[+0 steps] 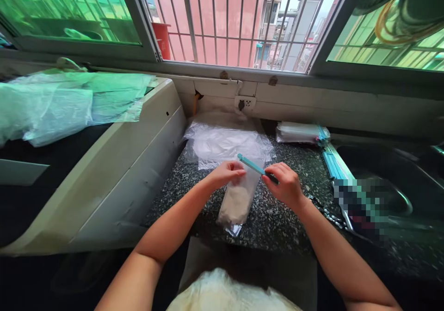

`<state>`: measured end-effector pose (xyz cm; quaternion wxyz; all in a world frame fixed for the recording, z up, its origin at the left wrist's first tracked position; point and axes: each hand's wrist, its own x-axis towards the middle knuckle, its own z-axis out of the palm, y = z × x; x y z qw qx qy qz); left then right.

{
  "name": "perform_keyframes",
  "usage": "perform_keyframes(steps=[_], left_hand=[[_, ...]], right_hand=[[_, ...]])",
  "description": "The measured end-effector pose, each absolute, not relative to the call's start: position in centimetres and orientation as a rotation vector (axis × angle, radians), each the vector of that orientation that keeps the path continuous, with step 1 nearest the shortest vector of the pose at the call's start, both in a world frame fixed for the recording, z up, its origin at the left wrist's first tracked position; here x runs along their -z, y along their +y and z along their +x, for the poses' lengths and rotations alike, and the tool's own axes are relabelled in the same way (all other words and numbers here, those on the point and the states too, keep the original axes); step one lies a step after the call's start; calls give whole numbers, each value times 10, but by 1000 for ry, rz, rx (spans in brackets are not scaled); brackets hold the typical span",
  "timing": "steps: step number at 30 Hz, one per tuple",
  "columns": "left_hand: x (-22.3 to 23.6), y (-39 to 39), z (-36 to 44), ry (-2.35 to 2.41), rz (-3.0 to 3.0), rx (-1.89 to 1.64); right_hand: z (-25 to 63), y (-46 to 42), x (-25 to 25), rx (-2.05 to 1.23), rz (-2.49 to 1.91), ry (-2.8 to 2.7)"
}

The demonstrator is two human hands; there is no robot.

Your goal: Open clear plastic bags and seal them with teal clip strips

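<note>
Right hand point(286, 181) here, fingers clamped on the dark end of a slim teal plastic bar clip point(255, 165), slanting across the upper end of a clear plastic bag point(237, 202) of pale beige contents! The bag's on the black speckled granite bench point(284, 223); left hand point(229, 173), fingers pinched together on its upper edge.

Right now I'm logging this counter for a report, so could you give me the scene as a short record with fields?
Left hand: at the clear bag's upper part, exact grip unclear
Right hand: holding a teal strip near its dark end
Bag contents: pale, in the lower part
Surface: dark speckled counter
Behind the bag: spread of clear plastic
Back right: clear plastic bundle
Wall: white socket with dark plug
</note>
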<state>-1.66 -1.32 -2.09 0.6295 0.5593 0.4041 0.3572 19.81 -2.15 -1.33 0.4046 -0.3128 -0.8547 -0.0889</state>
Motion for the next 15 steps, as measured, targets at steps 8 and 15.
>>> perform_keyframes(steps=[8, 15], left_hand=[[26, -13, -17, 917, 1339, -819], [24, -12, -16, 912, 1301, -856]], right_hand=[[194, -20, 22, 256, -774, -2193], [197, -15, 31, 178, -799, -2192]])
